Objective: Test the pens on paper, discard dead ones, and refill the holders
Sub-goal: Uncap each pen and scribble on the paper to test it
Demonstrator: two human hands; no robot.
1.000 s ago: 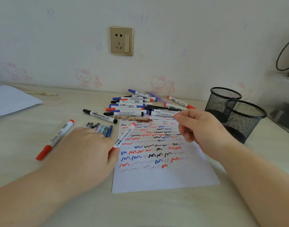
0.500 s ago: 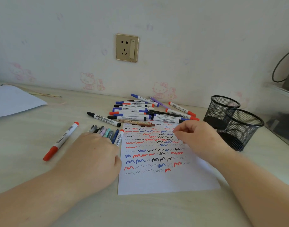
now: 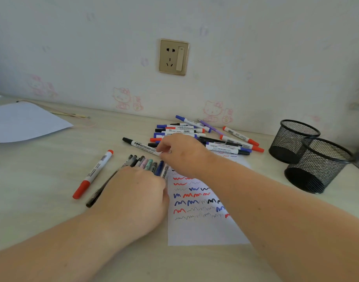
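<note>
On desk (image 3: 42, 169), R hand (image 3: 182, 153) pinches black-capped marker (image 3: 141, 147); L hand (image 3: 133, 196) rests flat over pens (image 3: 146, 162).

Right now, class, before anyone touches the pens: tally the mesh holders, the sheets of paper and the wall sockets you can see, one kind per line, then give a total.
Mesh holders: 2
Sheets of paper: 2
Wall sockets: 1
Total: 5
</note>
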